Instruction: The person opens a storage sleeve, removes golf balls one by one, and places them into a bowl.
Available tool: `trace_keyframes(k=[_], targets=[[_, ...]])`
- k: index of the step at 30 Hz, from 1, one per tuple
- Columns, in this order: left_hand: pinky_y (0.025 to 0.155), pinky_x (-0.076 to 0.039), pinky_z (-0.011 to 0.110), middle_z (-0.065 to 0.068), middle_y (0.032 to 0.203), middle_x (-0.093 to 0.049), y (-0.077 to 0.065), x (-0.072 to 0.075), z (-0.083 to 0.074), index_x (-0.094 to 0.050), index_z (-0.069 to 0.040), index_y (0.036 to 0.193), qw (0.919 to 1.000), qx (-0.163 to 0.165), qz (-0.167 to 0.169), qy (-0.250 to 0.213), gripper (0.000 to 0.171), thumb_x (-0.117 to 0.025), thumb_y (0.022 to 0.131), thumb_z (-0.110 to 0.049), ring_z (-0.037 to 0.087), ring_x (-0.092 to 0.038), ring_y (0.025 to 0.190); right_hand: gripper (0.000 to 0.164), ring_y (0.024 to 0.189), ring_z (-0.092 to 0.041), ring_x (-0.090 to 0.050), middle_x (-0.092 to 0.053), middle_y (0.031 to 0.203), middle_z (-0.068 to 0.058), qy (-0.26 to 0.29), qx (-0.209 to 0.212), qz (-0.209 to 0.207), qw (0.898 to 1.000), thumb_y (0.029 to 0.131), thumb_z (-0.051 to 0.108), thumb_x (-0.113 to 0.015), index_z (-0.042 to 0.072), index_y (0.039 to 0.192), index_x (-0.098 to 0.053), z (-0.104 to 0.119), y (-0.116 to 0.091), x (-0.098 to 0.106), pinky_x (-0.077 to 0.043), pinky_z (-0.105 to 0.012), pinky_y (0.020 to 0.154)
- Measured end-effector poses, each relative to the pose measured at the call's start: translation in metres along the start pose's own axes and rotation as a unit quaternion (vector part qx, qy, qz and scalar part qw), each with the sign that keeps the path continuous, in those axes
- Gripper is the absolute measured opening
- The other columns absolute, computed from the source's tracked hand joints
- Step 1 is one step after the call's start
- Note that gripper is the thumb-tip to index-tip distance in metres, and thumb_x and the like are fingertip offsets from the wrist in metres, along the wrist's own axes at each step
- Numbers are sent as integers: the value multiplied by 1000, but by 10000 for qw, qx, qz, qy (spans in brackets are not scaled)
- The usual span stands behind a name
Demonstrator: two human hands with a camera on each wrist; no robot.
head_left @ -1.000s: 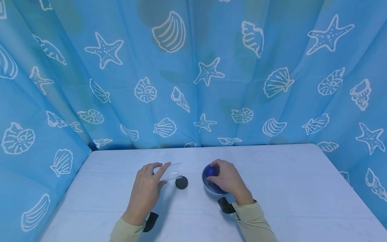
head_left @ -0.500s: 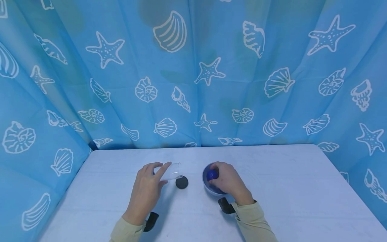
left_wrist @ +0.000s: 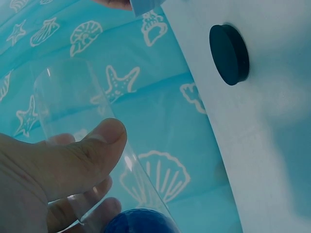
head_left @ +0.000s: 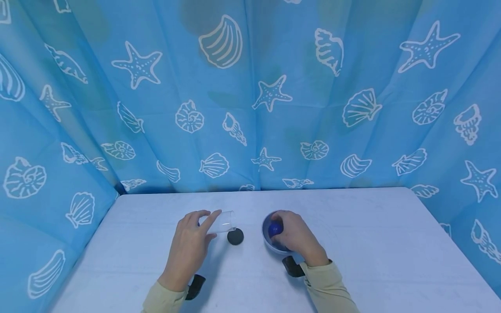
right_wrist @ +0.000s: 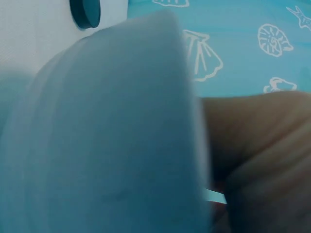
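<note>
A shell-print curtain hangs at twelve o'clock behind a white table. A person's right hand reaches into a bowl, whose wall blocks the right wrist view; the left hand grips a sideways clear tube (one ball inside). At the bowl's nine o'clock lies a black disc. The right hand pinches another blue ball.

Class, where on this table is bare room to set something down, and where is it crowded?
Bare table lies right of the bowl and right hand, and left of the left hand. Crowded: the middle, where the clear tube, black disc and bowl leave only narrow gaps.
</note>
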State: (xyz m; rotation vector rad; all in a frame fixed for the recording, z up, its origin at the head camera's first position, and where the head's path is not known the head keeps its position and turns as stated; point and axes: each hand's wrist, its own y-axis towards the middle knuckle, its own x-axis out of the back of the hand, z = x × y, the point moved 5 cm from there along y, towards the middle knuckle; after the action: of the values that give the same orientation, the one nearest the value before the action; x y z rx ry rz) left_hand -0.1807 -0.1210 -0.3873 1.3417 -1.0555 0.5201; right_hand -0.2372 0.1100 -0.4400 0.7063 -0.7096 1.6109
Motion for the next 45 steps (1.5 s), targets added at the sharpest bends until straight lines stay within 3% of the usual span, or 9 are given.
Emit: trace_keyframes(k=[7, 16, 24, 32, 45], targets=[[96, -42, 46, 9, 113, -59, 0, 1, 0, -55, -25, 128, 10000, -66, -69, -28, 70, -83, 66, -10, 28, -53, 107, 48, 108, -23, -54, -59, 114, -6, 31, 104, -222, 9997, 73, 13, -78, 12, 117, -59, 4, -3, 9, -47, -44, 90], [96, -42, 46, 10, 113, -59, 0, 1, 2, -54, -25, 129, 9999, -64, -94, 2, 71, -83, 66, -9, 29, -53, 107, 47, 113, -21, -53, -58, 119, -5, 178, 311, -685, 9970, 77, 20, -76, 14, 120, -58, 13, -5, 16, -44, -42, 95], [95, -42, 46, 10, 114, -59, 0, 1, 2, -54, -25, 129, 9999, -65, -112, -16, 71, -83, 66, -9, 29, -52, 107, 44, 106, -18, -57, -58, 120, -2, 732, 397, -911, 9924, 82, 27, -71, 18, 123, -55, 19, -7, 18, -49, -38, 88], [96, -41, 45, 10, 113, -59, 0, 0, 2, -54, -25, 129, 9999, -93, -79, -30, 71, -83, 66, -9, 28, -52, 107, 43, 105, -16, -58, -58, 117, 1, 1272, 499, -959, 9860, 82, 25, -70, 20, 122, -55, 29, -12, 19, -50, -35, 87], [95, -42, 46, 10, 114, -59, 0, 0, 1, -54, -26, 129, 9999, -79, -62, -19, 71, -83, 67, -10, 29, -52, 106, 41, 93, -11, -61, -60, 111, 4, 1615, 649, -877, 9808, 82, 30, -71, 22, 120, -57, 45, -17, 7, -53, -29, 80]])
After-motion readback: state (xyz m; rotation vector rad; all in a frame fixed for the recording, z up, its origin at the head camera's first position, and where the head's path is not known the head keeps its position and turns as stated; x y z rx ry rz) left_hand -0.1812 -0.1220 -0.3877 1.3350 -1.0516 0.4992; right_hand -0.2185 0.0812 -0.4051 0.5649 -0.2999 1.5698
